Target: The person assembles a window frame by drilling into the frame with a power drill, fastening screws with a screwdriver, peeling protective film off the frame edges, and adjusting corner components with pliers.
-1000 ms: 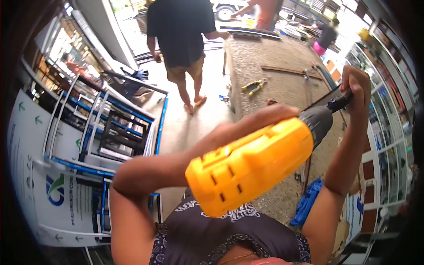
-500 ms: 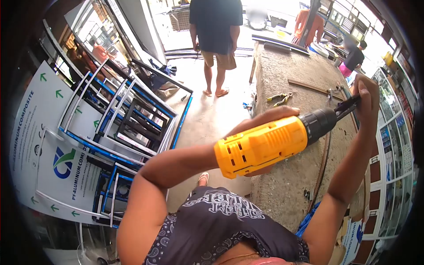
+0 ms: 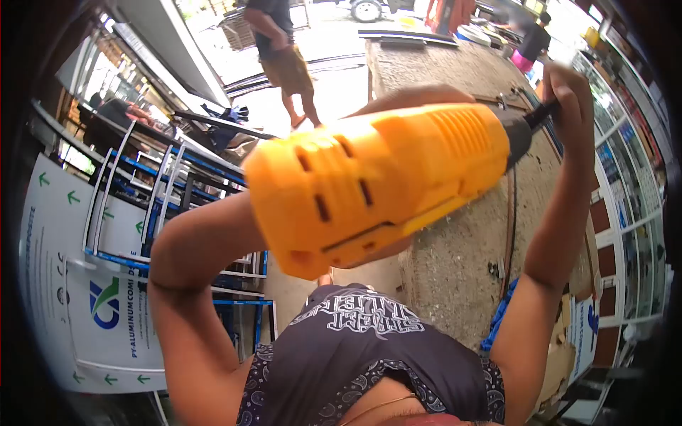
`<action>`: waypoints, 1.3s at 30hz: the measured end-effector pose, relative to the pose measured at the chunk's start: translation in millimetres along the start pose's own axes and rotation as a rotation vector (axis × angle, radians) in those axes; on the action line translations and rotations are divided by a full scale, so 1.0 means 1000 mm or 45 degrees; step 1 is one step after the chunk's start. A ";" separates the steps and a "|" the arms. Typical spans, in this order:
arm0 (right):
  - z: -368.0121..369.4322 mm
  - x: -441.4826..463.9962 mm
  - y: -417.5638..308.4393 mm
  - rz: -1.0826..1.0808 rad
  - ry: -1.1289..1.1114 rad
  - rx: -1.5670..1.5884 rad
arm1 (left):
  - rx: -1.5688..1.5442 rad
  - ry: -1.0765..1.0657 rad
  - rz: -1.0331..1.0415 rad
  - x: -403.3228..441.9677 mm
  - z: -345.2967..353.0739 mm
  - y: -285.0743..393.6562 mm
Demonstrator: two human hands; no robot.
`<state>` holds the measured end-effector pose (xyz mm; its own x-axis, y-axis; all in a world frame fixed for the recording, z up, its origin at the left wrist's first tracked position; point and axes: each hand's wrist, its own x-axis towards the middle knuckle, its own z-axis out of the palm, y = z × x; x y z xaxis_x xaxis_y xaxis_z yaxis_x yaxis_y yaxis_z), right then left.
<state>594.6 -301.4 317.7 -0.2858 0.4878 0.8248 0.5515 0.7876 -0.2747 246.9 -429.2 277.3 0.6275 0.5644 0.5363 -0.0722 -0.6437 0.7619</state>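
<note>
A yellow cordless drill [image 3: 398, 177] with a black chuck [image 3: 518, 138] fills the middle of the view, close to the camera and pointing up to the right. My left hand [image 3: 419, 94] is wrapped round it; the fingers show above the body and part of the hand below, while the grip itself is hidden. At the chuck end, my right hand [image 3: 570, 96] has its fingers closed on a slim black piece [image 3: 543, 113] that runs to the front of the drill. Whether that piece sits in the chuck or only touches it, I cannot tell.
A rough workbench [image 3: 455, 284] lies under the drill, with long dark strips [image 3: 408, 37] at its far end. White and blue frames [image 3: 170, 170] lean at left by composite panels [image 3: 50, 284]. Glass shelving [image 3: 629, 206] lines the right. A person [image 3: 280, 57] stands ahead.
The drill looks larger and nearer the camera, its rear end now further left. The view has shifted, and the person ahead appears further left and turned. Pliers on the bench are now out of sight.
</note>
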 end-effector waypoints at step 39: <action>-0.027 -0.017 -0.032 -0.008 -0.101 0.039 | 0.001 0.413 -0.637 -0.170 0.077 -0.150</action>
<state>603.5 -345.1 325.4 -0.3509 0.5099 0.7854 0.5254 0.8015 -0.2856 211.0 -468.5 43.5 0.3159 0.9284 0.1957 0.1722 -0.2590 0.9504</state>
